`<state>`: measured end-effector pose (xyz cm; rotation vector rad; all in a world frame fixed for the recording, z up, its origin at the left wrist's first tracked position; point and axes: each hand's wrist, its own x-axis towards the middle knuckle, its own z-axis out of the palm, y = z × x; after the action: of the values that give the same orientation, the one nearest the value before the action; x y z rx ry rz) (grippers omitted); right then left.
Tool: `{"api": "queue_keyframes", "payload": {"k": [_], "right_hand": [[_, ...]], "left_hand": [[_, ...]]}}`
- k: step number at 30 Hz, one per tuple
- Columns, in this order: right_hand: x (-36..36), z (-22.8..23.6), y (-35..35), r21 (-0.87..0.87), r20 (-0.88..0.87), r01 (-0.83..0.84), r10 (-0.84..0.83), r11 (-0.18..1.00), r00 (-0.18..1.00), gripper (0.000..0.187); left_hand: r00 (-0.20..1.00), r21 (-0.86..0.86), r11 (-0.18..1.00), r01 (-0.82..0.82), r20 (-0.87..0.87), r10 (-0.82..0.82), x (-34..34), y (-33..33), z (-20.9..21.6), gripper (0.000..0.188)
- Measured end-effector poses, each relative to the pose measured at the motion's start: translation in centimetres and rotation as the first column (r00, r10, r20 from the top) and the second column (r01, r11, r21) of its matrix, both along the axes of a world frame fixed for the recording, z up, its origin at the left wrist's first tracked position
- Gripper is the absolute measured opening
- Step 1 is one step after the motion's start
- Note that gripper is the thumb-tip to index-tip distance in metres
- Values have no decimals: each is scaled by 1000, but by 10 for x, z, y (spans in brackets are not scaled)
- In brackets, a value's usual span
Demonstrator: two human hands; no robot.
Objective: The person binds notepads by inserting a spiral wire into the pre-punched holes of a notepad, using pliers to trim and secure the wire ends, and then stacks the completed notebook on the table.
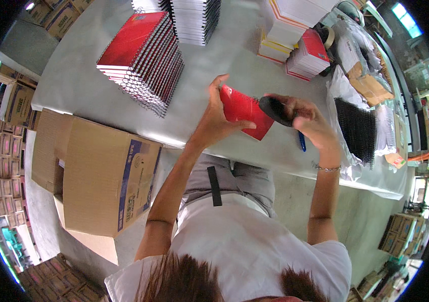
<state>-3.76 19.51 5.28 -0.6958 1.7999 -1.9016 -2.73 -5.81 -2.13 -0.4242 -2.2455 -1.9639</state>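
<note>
My left hand [218,119] grips a small red-covered notebook [244,111] just over the table's near edge, thumb across its lower part and fingers behind its left side. Closed around a black, rounded, handheld object [275,110], my right hand [309,117] is at the notebook's right edge. The object covers part of that edge, and its exact kind is not clear. Some spiral wire [252,98] shows along the notebook's upper right edge. A blue pen [302,141] lies on the table below my right hand.
A tall stack of red spiral notebooks [141,53] stands at the left, with white spiral-bound stacks [195,22] behind. Unbound red-topped pads [308,55] sit at the far right. Black binding coils [356,128] lie in plastic at the right edge. A cardboard box [98,171] adjoins the table's front left.
</note>
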Motion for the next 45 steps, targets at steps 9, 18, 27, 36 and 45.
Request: {"api": "queue_keyframes", "payload": {"k": [9,18,27,36,45], "right_hand": [[-5,0,7,136,86,2,-14,991,996,55],[-10,-9,3,165,56,-139,132,976,990,45],[-3,-9,-2,203,-27,15,-10,979,1000,51],[5,7,-13,24,38,-73,72,997,997,58],[-5,-3,-11,4,31,-119,119,993,992,49]], "left_hand": [[980,71,990,123,147,-132,2,-7,-2,87],[987,-83,984,155,-39,-159,1,-14,-12,68],[977,70,976,208,-55,-205,0,-16,-17,58],[965,116,959,261,-7,-262,-3,-19,-23,54],[960,174,947,271,23,-279,-2,-17,-26,53]]}}
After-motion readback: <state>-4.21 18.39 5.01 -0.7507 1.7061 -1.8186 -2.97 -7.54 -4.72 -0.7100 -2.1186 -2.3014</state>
